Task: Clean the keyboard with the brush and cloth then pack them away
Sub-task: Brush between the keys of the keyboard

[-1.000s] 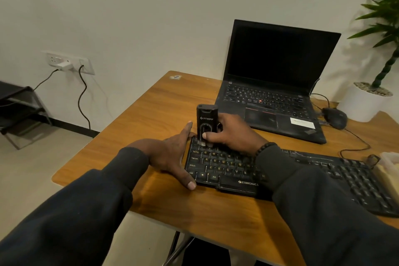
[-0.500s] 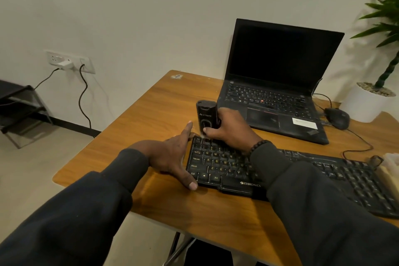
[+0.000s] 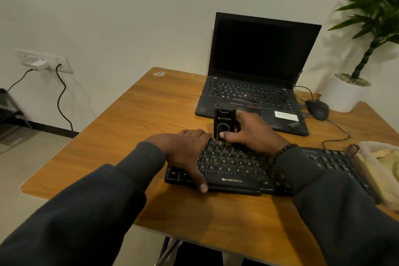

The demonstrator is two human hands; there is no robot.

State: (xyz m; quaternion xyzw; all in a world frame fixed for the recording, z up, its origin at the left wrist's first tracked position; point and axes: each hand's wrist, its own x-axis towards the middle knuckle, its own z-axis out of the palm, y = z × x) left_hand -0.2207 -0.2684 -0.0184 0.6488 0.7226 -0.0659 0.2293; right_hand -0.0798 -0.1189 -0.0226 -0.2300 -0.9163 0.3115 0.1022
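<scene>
Right hand [image 3: 250,134] grip pinching upright brush [image 3: 223,124] on keyboard [image 3: 233,170]; left hand [image 3: 185,151] flat, fingers spread, pressing keyboard

I see a plain off-white wall [image 3: 133,2] behind, dim warm light. Wooden worktop [image 3: 138,119] w/ rounded corners, small sticker [image 3: 159,74] near its far corner. Wall socket plate [image 3: 43,61] at left, white charger [image 3: 40,64] plugged in, two black cables [image 3: 61,97] hanging to a dark skirting strip. Beige floor [image 3: 19,170] below. Dark metal rack [image 3: 9,110] at far left edge, partly cut off. Right corner: potted plant [image 3: 373,13] in white pot [image 3: 342,95] w/ pebbles.
</scene>
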